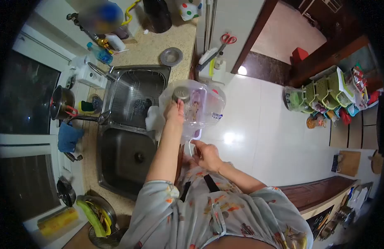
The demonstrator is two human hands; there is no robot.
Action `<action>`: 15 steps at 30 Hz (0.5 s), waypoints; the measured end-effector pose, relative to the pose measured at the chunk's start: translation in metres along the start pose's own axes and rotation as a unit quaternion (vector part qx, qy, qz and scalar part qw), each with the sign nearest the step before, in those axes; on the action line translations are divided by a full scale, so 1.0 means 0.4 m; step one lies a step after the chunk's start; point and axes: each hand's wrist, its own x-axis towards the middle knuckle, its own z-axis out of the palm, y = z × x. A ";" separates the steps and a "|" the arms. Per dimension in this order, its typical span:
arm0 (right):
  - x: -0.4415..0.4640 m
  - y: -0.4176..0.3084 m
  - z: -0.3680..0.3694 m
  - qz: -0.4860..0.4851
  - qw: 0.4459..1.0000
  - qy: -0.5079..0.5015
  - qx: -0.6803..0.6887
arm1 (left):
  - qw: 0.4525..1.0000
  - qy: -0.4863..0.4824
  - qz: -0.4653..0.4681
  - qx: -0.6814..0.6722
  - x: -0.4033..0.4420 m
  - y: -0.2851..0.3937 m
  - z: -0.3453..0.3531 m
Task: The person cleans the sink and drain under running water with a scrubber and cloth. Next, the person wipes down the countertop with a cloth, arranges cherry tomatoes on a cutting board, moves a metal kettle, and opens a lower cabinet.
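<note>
My left hand [174, 111] reaches over a lilac bin [197, 96] lined with a clear plastic bag [211, 108]. Its fingers are closed on a round metal cup [181, 92], possibly a sink strainer basket, held above the bag's mouth. Bits of waste show down inside the bin. Nearer my body, my right hand [206, 154] has its fingers curled at a thin white loop handle [190, 146] beside the bin's near end. Part of that grip is hidden.
A double steel sink [101, 159] lies to the left, with a dark scrubber [142, 107] in its far basin. A metal dish [171, 56] sits on the counter. Red-handled scissors [228, 39] hang ahead. Green baskets [322, 93] stand to the right.
</note>
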 end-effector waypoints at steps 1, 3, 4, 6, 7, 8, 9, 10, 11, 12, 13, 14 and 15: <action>0.001 -0.002 -0.004 0.001 1.000 0.002 0.004 | 1.000 0.001 -0.001 0.002 -0.009 -0.002 0.000; 0.018 -0.003 -0.009 -0.005 1.000 0.004 0.004 | 0.993 -0.039 0.053 0.102 -0.029 0.003 0.008; 0.023 0.004 0.003 -0.006 1.000 -0.003 0.009 | 0.993 -0.038 0.054 0.100 -0.046 0.003 -0.001; 0.049 0.026 -0.003 -0.010 1.000 -0.006 0.009 | 0.989 0.008 0.059 0.138 -0.072 -0.007 0.003; 0.056 0.038 0.004 -0.028 1.000 0.002 0.006 | 0.984 0.033 0.059 0.164 -0.085 -0.003 0.004; 0.055 0.052 0.014 -0.044 0.999 0.006 0.003 | 0.978 -0.025 0.064 0.195 -0.129 0.014 0.013; 0.059 0.066 0.019 -0.042 0.999 0.002 0.003 | 0.979 -0.022 0.063 0.194 -0.190 0.038 0.024; 0.066 0.078 0.021 -0.046 0.999 0.000 0.023 | 0.954 -0.096 0.095 0.267 -0.266 0.065 0.025; 0.074 0.082 0.019 -0.052 0.998 -0.006 0.042 | 0.919 -0.167 0.129 0.333 -0.325 0.086 0.013; 0.078 0.077 0.017 -0.039 0.998 -0.019 0.038 | 0.923 -0.156 0.132 0.327 -0.369 0.099 -0.018; 0.082 0.069 0.015 -0.039 0.998 -0.034 0.037 | 0.864 -0.178 0.246 0.401 -0.411 0.110 -0.060; 0.085 0.061 0.010 -0.027 0.998 -0.041 0.031 | 0.787 -0.192 0.351 0.470 -0.442 0.117 -0.102; 0.088 0.055 0.008 -0.014 0.998 -0.050 0.024 | 0.792 -0.176 0.350 0.468 -0.457 0.130 -0.147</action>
